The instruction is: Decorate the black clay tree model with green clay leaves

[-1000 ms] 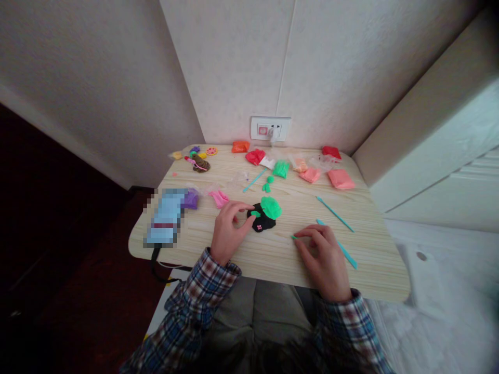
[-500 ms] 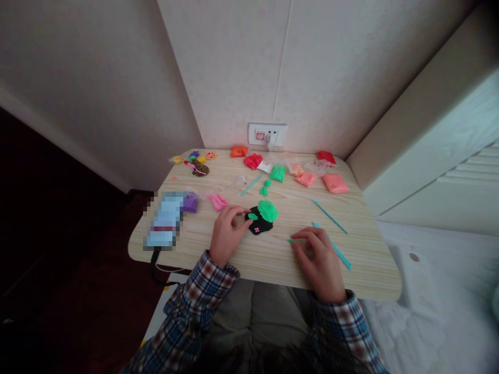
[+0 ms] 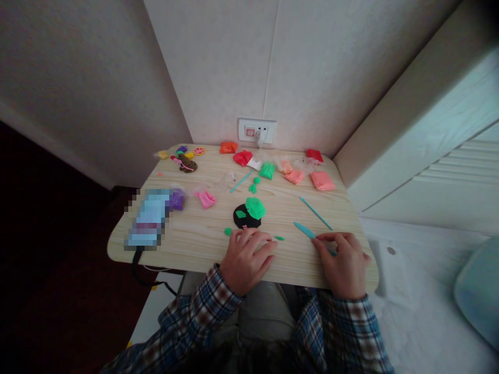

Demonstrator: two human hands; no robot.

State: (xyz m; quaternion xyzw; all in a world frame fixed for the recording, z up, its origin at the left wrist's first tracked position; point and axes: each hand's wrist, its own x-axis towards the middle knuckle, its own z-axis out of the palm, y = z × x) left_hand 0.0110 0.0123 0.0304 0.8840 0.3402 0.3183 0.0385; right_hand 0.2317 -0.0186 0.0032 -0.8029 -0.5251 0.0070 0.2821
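Pale wall [image 3: 214, 67] with a socket panel [image 3: 257, 131] rises beyond our wood-grain table [image 3: 187, 249], where the black disc [image 3: 252, 223] lies before us, left of our right hand [image 3: 345, 265]. On the disc we see a leaf-shaped green piece [image 3: 241, 214], a frilled green piece [image 3: 255, 207] at its far right edge, and a small pink piece [image 3: 245, 227] at its near edge. Just nearer us than the disc, our left hand [image 3: 247, 259] is palm down, fingers bent and slightly apart; we cannot tell whether they hold anything. Green bits show at either side of those fingers, a rounded one [image 3: 228, 231] and a slim one [image 3: 279, 238]. Well right of the disc, we pinch a blue knife [image 3: 304, 229] in our right hand; farther out than this lies a thin blue tool [image 3: 316, 213]. Left of the disc sits a pink packet [image 3: 206, 199]; beyond it, a green packet [image 3: 267, 170].
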